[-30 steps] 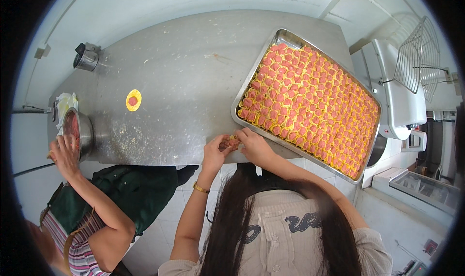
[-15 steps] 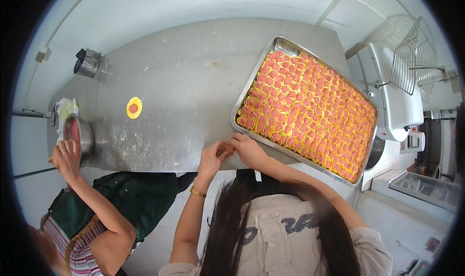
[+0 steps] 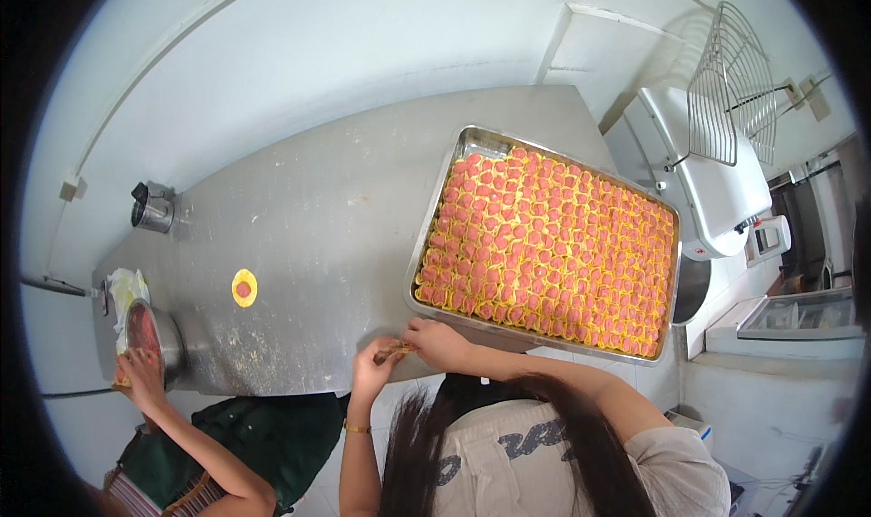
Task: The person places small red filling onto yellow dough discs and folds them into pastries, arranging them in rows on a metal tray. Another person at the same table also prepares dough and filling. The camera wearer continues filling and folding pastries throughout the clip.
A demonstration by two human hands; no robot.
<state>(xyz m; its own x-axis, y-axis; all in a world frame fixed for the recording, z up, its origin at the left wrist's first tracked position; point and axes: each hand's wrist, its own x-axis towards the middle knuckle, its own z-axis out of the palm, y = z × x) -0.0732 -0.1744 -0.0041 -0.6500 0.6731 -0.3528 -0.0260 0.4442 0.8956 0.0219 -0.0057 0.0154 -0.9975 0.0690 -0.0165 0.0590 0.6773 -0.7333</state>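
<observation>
Both my hands meet at the table's front edge, close to the near left corner of the tray. My left hand (image 3: 369,368) is closed around a small yellow-wrapped dumpling (image 3: 392,350), mostly hidden by the fingers. Against its other side press the bent fingertips of my right hand (image 3: 437,343). A large metal tray (image 3: 419,261) to the right holds tightly packed rows of open-topped dumplings (image 3: 553,245), yellow with pink filling. On the table at left lies a single round yellow wrapper (image 3: 244,277) with a lump of pink filling (image 3: 243,289) in its middle.
A co-worker's hand (image 3: 143,379) is over a steel bowl (image 3: 172,343) of pink filling at the left. Behind it lies a crumpled plastic bag (image 3: 127,286). A metal cup (image 3: 154,210) stands farther back. Past the tray are a white machine (image 3: 717,181) and a wire rack (image 3: 726,91).
The whole view has tilted, so table and tray sit lower in the picture. My hands stay together at the dumpling, with the fingers slightly shifted. The co-worker's hand remains at the bowl.
</observation>
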